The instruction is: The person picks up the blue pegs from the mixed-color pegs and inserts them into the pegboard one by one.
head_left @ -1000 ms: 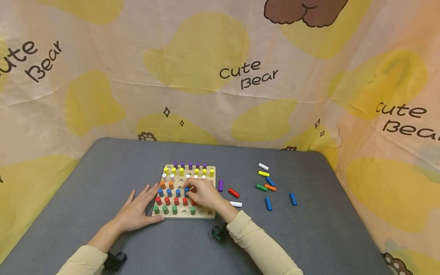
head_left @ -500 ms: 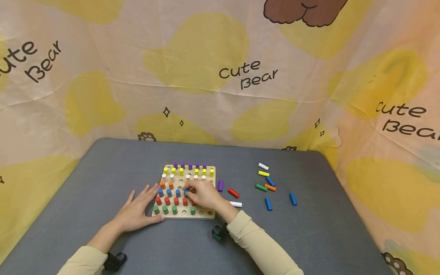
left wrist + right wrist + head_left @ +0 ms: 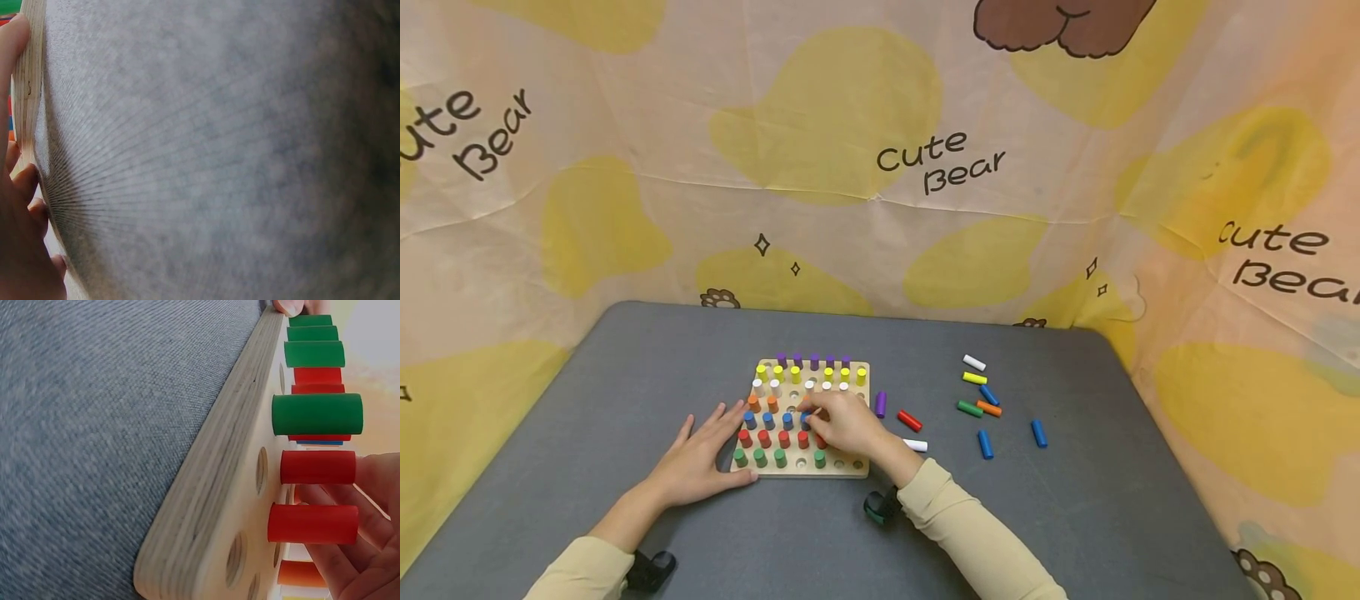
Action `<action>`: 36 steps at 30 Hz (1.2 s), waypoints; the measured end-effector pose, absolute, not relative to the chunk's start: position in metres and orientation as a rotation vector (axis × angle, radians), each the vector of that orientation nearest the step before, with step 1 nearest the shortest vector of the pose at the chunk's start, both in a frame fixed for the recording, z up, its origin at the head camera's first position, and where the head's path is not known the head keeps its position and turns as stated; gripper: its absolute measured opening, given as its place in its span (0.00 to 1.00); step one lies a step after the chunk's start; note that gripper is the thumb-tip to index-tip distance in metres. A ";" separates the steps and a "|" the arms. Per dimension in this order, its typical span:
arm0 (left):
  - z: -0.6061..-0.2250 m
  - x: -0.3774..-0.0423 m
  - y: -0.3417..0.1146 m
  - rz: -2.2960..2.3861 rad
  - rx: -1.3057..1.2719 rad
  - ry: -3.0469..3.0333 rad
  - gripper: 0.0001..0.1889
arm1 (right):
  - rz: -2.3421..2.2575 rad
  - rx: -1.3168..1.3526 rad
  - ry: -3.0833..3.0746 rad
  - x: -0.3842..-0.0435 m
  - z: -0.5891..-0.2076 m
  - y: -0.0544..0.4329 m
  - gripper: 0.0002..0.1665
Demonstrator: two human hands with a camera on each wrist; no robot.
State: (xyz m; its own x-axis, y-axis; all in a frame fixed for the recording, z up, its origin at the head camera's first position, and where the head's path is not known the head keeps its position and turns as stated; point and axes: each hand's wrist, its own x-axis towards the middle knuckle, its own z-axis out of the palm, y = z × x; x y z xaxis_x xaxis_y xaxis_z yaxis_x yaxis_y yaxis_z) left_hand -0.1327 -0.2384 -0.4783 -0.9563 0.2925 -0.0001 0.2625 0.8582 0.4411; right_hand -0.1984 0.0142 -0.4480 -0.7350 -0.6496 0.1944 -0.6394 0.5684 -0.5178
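In the head view a wooden pegboard point(image 3: 775, 469) lies on the grey table, with rows of coloured pegs standing upright in its holes. My right hand point(image 3: 846, 423) reaches over it from the right, thumb and fingertips pinching a blue peg point(image 3: 805, 421) in the blue row. That hand covers the right part of the middle rows. Stretched along the board's left side, my left hand point(image 3: 700, 467) touches the edge with spread fingers. Up close in the right wrist view, red pegs point(image 3: 312, 524) and a green peg point(image 3: 317, 414) stand before my right hand's fingers.
To the right of the board lie a purple peg point(image 3: 881, 405), a red peg point(image 3: 910, 421) and a white peg point(image 3: 916, 446). Farther right several loose pegs are scattered, among them a green peg point(image 3: 970, 409) and a blue peg point(image 3: 1039, 433). A printed cloth point(image 3: 880, 250) hangs behind the table.
The blue peg under my right fingertips sits slightly lower than one second ago. Both hands otherwise stay in nearly the same place.
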 end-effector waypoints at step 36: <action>-0.480 -0.134 -0.239 0.688 0.444 2.958 0.54 | -1.071 -1.330 2.668 -0.206 -0.420 0.079 0.15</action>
